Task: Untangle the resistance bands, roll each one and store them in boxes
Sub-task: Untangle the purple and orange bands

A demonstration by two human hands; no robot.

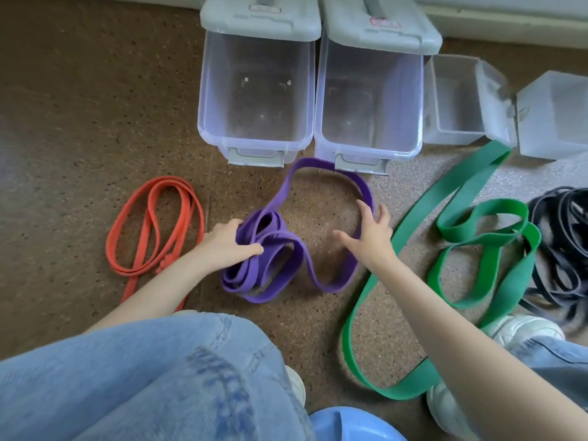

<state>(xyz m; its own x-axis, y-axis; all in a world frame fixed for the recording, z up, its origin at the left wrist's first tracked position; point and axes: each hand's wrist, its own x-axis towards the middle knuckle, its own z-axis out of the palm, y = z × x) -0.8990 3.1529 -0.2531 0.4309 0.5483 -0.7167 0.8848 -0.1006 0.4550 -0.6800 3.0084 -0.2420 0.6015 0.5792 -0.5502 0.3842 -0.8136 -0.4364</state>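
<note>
Holding down the loose coil of the purple resistance band (270,249) on the floor, left hand (226,243) fingers curled around it. Guiding the free loop with right hand (372,230), fingers spread, gripping nothing. Risking the slack coil springing apart, being wound loosely.

From my feed, the black bands (563,243) to the right of the green band (461,224) were smeared with motion and ran off the frame's right edge, so I could not count them. The green band's near stretch passed behind my right forearm. My left hand (227,246) covered part of the purple band (270,249). Beyond the green band, both grey lids (261,17) were cut by the top edge, their red labels unreadable. The blue object (353,424) was cropped below.
</note>
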